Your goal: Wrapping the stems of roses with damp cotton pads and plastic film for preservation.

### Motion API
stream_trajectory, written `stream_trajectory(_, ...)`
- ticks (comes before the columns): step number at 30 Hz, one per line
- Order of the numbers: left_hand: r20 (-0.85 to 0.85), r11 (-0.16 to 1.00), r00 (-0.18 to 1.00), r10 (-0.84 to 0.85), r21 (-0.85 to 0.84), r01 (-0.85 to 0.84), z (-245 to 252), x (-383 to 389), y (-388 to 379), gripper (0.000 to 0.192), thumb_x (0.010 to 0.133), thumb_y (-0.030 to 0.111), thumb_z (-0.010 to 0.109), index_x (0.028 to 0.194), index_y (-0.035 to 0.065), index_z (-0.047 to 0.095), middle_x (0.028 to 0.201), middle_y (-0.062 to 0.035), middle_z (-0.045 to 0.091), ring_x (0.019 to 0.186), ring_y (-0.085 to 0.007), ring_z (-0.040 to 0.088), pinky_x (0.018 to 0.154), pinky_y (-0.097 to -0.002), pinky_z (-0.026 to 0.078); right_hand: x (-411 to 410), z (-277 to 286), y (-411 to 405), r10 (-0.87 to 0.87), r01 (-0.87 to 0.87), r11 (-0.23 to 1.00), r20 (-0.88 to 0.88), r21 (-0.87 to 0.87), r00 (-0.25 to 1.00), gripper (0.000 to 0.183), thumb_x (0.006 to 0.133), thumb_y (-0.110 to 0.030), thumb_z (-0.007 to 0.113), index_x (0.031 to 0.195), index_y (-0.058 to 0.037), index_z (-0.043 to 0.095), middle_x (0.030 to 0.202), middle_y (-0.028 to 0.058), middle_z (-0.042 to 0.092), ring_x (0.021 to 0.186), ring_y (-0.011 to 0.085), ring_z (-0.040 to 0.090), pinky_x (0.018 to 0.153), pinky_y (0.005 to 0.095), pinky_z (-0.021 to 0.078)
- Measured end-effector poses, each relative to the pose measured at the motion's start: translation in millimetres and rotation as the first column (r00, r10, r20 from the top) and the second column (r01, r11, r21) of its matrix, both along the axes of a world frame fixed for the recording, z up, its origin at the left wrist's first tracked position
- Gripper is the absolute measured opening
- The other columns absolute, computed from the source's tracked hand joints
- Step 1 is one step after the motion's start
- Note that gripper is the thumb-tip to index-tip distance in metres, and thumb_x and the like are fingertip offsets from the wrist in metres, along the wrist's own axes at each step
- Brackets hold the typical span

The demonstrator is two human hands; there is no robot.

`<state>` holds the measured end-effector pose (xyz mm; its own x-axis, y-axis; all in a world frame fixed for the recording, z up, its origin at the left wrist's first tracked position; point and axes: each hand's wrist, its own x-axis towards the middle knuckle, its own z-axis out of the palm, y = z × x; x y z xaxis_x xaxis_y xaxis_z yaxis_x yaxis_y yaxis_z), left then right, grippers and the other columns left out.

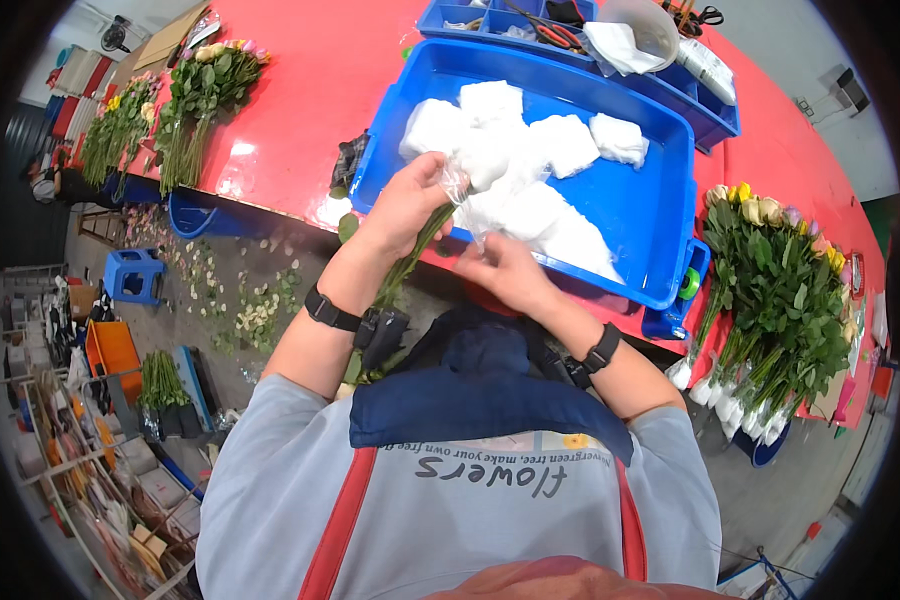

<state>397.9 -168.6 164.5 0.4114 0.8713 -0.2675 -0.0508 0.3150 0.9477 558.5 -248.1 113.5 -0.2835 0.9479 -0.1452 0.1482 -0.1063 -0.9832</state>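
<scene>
My left hand [409, 206] grips a bundle of green flower stems [416, 251]. The stems slant down towards my apron, where the blooms are mostly hidden. Over the cut ends, a clear plastic sleeve [461, 195] surrounds a white wad [486, 166]. My right hand [506, 274] has its fingertips at the loose lower edge of that plastic. Both hands are above the near rim of a blue plastic tray [637, 225]. Folded white pads [562, 144] lie inside it, some overlapping, and more white sheets [562, 225] are heaped near the front.
A blue divided organizer [709, 120] with scissors [551, 31] and a clear tub [649, 26] stands behind the tray on the red table [307, 97]. Rose bunches [776, 277] with bagged ends lie right; others [206, 97] lie left. A blue stool [133, 275] stands on the littered floor.
</scene>
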Motion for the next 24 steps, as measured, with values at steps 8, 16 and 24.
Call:
stream_trajectory(8,0.003,0.984,1.000,0.028,-0.178,-0.027,-6.3,-23.2,-14.6,0.025,0.090,0.022,0.059,0.105,0.0018,0.058,0.087,-0.0049,0.063,0.069,-0.0120,0.059,0.060,-0.0259,0.049,-71.2,-22.6,-8.2,0.129,-0.156,0.963,-0.132,-0.220,0.983,0.028,0.095,-0.024,0.052,0.103,0.0011,0.060,0.082,0.0024,0.059,0.074,0.0091,0.052,0.068,0.0273,0.0455)
stream_trajectory(16,-0.128,0.985,0.984,-0.121,0.108,0.135,-20.0,-50.7,-51.3,0.028,0.088,0.015,0.063,0.110,-0.0015,0.058,0.090,-0.0046,0.062,0.077,-0.0098,0.058,0.068,-0.0243,0.049,-85.0,-27.3,-24.2,0.097,-0.101,0.995,-0.121,-0.023,0.988,0.036,0.091,-0.031,0.058,0.095,0.0042,0.065,0.078,0.0125,0.065,0.073,0.0157,0.058,0.069,0.0316,0.0463)
stream_trajectory(24,-0.160,0.984,0.974,-0.158,0.058,0.169,-26.1,-41.6,-65.6,0.026,0.085,0.013,0.066,0.106,-0.0007,0.061,0.075,0.0002,0.060,0.058,-0.0043,0.049,0.051,-0.0208,0.041,-18.5,43.9,-45.2,-0.302,0.269,0.920,-0.076,-0.285,0.950,0.040,0.084,-0.031,0.066,0.108,-0.0001,0.062,0.081,0.0029,0.062,0.070,0.0072,0.055,0.057,0.0227,0.0437)
